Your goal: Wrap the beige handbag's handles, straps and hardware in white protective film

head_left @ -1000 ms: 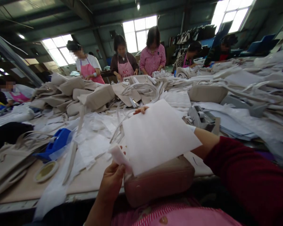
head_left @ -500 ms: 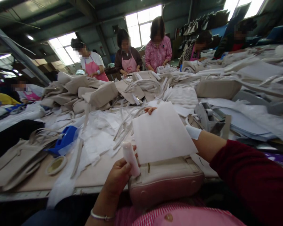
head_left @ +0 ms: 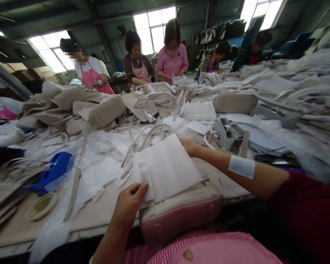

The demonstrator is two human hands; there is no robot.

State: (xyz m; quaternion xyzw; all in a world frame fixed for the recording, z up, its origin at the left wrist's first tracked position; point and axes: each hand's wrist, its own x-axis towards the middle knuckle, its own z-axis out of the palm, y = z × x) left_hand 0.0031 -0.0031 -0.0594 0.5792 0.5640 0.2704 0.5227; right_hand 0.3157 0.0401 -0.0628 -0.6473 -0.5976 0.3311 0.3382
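Note:
A beige-pink handbag (head_left: 181, 216) lies on its side at the table's front edge, against my lap. A white foam sheet (head_left: 167, 167) rests over its top. My left hand (head_left: 129, 205) pinches a folded white strip (head_left: 145, 179) at the sheet's near left corner, next to the bag's end. My right hand (head_left: 189, 146) reaches across and grips the sheet's far right corner, fingers curled on its edge. A white band (head_left: 242, 167) sits on my right forearm.
A blue tape dispenser (head_left: 53, 172) and a tape roll (head_left: 41, 206) lie at the left. White scraps and straps (head_left: 145, 137) litter the middle. Heaps of beige bags (head_left: 99, 110) stand behind. Several people in aprons (head_left: 137, 68) work at the far side.
The sheet has come down from a raised tilt to lie lower on the bag. My right hand moved to its far right corner. My left hand brought the strip down to the sheet's edge.

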